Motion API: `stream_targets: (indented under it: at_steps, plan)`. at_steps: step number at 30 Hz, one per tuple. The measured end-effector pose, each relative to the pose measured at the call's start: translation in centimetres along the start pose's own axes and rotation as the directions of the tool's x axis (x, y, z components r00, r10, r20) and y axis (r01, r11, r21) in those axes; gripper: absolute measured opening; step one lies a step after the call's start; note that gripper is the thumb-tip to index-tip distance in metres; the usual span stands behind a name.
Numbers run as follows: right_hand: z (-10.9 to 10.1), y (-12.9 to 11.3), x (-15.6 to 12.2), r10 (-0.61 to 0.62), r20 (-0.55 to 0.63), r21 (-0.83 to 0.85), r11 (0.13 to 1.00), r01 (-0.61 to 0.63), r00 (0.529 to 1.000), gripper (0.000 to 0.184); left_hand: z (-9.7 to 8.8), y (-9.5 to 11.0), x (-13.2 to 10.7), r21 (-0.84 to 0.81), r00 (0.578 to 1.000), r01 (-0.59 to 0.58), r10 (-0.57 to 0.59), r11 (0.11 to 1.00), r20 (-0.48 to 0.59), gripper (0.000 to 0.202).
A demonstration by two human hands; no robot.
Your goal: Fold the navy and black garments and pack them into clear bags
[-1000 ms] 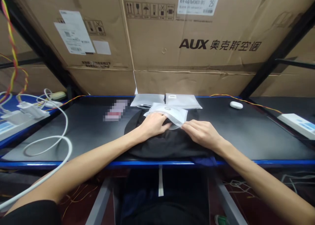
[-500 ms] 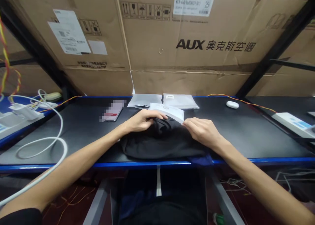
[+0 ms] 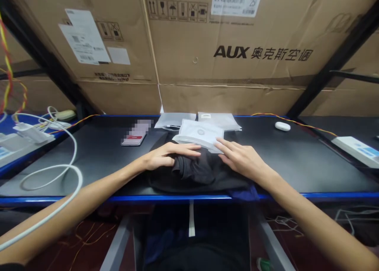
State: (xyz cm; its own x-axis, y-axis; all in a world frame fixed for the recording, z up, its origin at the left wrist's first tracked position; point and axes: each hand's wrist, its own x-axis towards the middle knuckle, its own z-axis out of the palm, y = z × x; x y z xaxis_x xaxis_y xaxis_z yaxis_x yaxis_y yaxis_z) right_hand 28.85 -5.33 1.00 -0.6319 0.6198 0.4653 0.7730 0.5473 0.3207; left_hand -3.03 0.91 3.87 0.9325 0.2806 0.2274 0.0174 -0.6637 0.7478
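Note:
A black cloth (image 3: 195,175) lies bunched at the front edge of the black table (image 3: 103,156). My left hand (image 3: 166,156) rests on its upper left part, fingers stretched toward the right and partly curled onto a fold. My right hand (image 3: 241,158) lies on the cloth's right side, fingers extended and touching the near edge of a frosted white plastic bag (image 3: 198,133) that sits on the far part of the cloth.
Two more flat plastic bags (image 3: 219,121) lie behind, against large cardboard boxes (image 3: 225,53). A phone (image 3: 134,136) lies to the left, a small white case (image 3: 282,126) to the right. White cable (image 3: 59,172) loops at left; a white power strip (image 3: 355,148) sits far right.
The cloth's top was gathered and pushed down into a bunch. The plastic bag shifted back off the hands and now lies flat beyond them. Both hands flattened out.

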Motion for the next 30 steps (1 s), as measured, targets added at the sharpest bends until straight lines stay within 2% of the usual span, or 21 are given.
stream_targets:
  at_steps: [2,4,9,12,15,18,20,24,27,30]
  plan:
    - [0.2,0.0,0.0,0.007,0.021,0.035,0.999,-0.008,1.000,0.041,0.2,0.3,0.1,-0.031,1.000,0.018,-0.018,0.999,-0.008,0.061]
    - [0.4,0.1,0.1,-0.007,0.030,0.070,0.998,0.004,1.000,0.045,0.4,0.6,0.3,0.025,1.000,0.021,-0.022,0.999,0.008,0.061]
    - [0.5,0.4,0.1,-0.003,-0.046,0.115,0.993,0.008,0.999,0.042,1.3,0.9,0.3,0.312,0.997,-0.016,-0.008,0.950,0.076,0.051]
    - [0.3,1.0,0.3,0.059,-0.130,0.101,0.994,-0.046,0.990,0.038,1.5,0.8,0.2,0.355,0.998,-0.027,0.002,0.935,0.070,0.053]
    - [0.3,2.5,0.6,0.146,-0.149,0.101,0.986,-0.131,0.978,0.035,1.5,0.8,0.1,0.352,0.998,-0.023,-0.001,0.936,0.067,0.053]
    - [1.0,5.1,1.2,0.224,-0.085,0.127,0.969,-0.213,0.971,0.035,1.4,0.9,0.2,0.329,0.997,0.004,-0.028,0.944,0.069,0.054]
    - [1.9,7.2,1.8,0.272,0.001,0.139,0.953,-0.269,0.962,0.038,1.2,0.9,0.2,0.275,0.996,0.027,-0.048,0.961,0.072,0.050]
    - [4.1,10.6,2.9,0.329,0.152,0.139,0.926,-0.350,0.932,0.037,0.3,0.6,0.4,0.045,0.997,0.058,-0.060,0.997,0.041,0.045]
    - [5.3,11.8,2.9,0.357,0.234,0.079,0.920,-0.384,0.904,0.035,-0.7,0.0,0.2,-0.038,0.999,0.040,-0.039,0.998,0.030,0.049]
    - [5.5,12.1,2.4,0.367,0.251,0.070,0.916,-0.395,0.896,0.036,-1.2,-0.2,0.0,0.037,0.997,0.048,-0.050,0.998,0.053,0.053]
